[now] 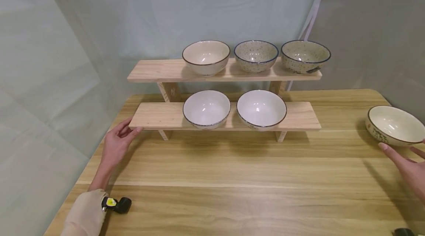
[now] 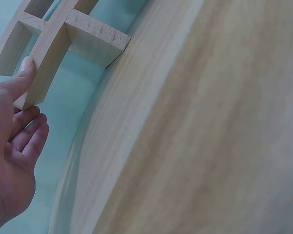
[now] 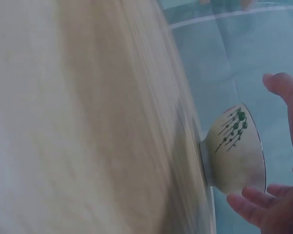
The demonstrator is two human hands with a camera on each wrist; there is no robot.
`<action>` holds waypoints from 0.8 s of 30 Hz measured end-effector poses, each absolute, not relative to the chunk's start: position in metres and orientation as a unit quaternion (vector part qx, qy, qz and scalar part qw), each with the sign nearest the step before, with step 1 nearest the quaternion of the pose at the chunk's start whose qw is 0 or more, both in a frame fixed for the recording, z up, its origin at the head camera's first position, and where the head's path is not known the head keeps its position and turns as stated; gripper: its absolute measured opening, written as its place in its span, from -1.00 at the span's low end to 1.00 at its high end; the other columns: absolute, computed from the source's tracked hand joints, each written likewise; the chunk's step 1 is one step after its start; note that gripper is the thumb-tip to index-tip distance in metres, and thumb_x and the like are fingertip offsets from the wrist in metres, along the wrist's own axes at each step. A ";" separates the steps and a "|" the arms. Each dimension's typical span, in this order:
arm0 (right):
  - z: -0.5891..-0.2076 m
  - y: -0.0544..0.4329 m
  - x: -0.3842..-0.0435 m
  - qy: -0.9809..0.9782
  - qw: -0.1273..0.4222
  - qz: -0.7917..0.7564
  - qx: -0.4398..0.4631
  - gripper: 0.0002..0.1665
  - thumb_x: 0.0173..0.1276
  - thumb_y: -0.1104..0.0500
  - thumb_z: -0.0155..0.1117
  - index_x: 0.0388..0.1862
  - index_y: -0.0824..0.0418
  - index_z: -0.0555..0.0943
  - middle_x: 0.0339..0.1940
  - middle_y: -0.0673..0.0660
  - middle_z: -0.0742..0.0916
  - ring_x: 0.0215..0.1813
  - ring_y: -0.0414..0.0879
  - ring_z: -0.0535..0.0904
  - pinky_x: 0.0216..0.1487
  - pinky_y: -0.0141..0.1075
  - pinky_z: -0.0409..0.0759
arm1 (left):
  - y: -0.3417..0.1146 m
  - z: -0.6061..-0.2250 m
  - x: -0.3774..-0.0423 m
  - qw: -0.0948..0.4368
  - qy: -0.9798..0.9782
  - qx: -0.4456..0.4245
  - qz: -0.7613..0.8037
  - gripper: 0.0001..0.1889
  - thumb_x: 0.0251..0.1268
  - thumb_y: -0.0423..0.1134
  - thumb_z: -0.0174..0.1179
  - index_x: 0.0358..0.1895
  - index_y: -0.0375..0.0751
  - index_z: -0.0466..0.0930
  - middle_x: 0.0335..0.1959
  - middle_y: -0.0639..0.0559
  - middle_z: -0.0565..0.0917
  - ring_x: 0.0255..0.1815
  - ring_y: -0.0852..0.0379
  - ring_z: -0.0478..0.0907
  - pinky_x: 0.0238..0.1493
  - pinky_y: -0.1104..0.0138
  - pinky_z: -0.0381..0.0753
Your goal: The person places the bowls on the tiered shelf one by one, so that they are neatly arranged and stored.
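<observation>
My left hand [image 1: 114, 146] grips the left end of a two-tier wooden shelf's lower board [image 1: 159, 114]. The left wrist view shows the thumb on one side of that board [image 2: 46, 68] and the fingers at its other side. Out at the right, my right hand [image 1: 410, 169] is beside a cream bowl [image 1: 395, 123] with a dark rim, standing upright on the table. In the right wrist view its green plant pattern [image 3: 234, 129] faces the camera, and the thumb and fingers are spread around the bowl, fingertips right at its side.
On the upper board [image 1: 156, 69] stand a cream bowl [image 1: 206, 58] and two speckled blue-rimmed bowls, one in the middle [image 1: 256, 57] and one at the right end [image 1: 305, 57]. Two white bowls, left [image 1: 206, 109] and right [image 1: 261, 109], occupy the lower board. Pale sheeting [image 1: 212, 3] hangs behind.
</observation>
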State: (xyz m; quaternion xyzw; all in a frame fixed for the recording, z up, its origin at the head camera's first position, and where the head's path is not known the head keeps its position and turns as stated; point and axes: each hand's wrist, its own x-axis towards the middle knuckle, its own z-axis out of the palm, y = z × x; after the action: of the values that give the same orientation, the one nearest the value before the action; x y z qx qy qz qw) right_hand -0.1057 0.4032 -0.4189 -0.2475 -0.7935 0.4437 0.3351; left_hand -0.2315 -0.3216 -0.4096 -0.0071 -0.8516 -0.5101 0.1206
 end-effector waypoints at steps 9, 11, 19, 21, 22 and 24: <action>-0.420 0.410 -0.112 -0.807 0.342 0.427 -0.223 0.11 0.33 0.17 0.43 0.69 -0.03 -0.01 0.58 -0.09 0.21 0.53 -0.27 0.13 0.51 -0.39 0.15 | -0.320 -0.409 -0.231 0.122 -0.850 -0.007 -0.512 -0.31 0.51 -0.11 0.29 0.53 -0.42 0.31 0.33 -0.49 0.49 -0.02 0.57 0.53 -0.05 0.65 0.54; -0.419 0.412 -0.114 -0.805 0.327 0.431 -0.242 0.11 0.32 0.15 0.42 0.69 -0.02 -0.02 0.59 -0.08 0.20 0.53 -0.29 0.12 0.52 -0.39 0.14 | -0.320 -0.409 -0.231 0.122 -0.851 -0.005 -0.511 -0.30 0.51 -0.10 0.29 0.53 -0.41 0.31 0.33 -0.48 0.49 -0.03 0.56 0.54 -0.05 0.65 0.55; -0.419 0.421 -0.120 -0.804 0.298 0.434 -0.277 0.06 0.34 0.14 0.40 0.68 0.03 0.02 0.58 -0.08 0.22 0.50 -0.32 0.14 0.52 -0.41 0.13 | -0.320 -0.408 -0.231 0.117 -0.850 -0.002 -0.513 -0.29 0.51 -0.09 0.29 0.54 -0.41 0.30 0.34 -0.48 0.48 -0.03 0.56 0.53 -0.06 0.64 0.55; -0.420 0.423 -0.121 -0.805 0.296 0.432 -0.279 0.06 0.34 0.13 0.40 0.68 0.04 0.03 0.57 -0.07 0.23 0.49 -0.33 0.15 0.52 -0.40 0.12 | -0.321 -0.408 -0.231 0.116 -0.850 -0.003 -0.514 -0.29 0.51 -0.09 0.29 0.54 -0.41 0.29 0.34 -0.48 0.48 -0.03 0.57 0.53 -0.06 0.64 0.55; -0.420 0.423 -0.121 -0.806 0.296 0.430 -0.280 0.05 0.34 0.13 0.41 0.68 0.04 0.04 0.56 -0.08 0.25 0.49 -0.33 0.16 0.52 -0.40 0.13 | -0.321 -0.408 -0.231 0.116 -0.850 -0.004 -0.514 -0.29 0.51 -0.09 0.29 0.54 -0.41 0.29 0.35 -0.48 0.48 -0.03 0.57 0.54 -0.06 0.64 0.55; -0.421 0.424 -0.122 -0.805 0.300 0.428 -0.282 0.03 0.32 0.14 0.42 0.66 0.08 0.09 0.51 -0.12 0.30 0.47 -0.33 0.20 0.51 -0.41 0.15 | -0.321 -0.409 -0.231 0.116 -0.850 -0.004 -0.514 -0.29 0.51 -0.10 0.29 0.54 -0.41 0.29 0.34 -0.49 0.48 -0.04 0.57 0.54 -0.06 0.64 0.56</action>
State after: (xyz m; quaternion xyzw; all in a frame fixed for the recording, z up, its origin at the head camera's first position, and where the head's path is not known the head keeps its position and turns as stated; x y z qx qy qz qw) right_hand -0.1218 0.4243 -0.4206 -0.2821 -0.8046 0.4276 0.3004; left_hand -0.2311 -0.3210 -0.4087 -0.0038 -0.8496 -0.5145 0.1161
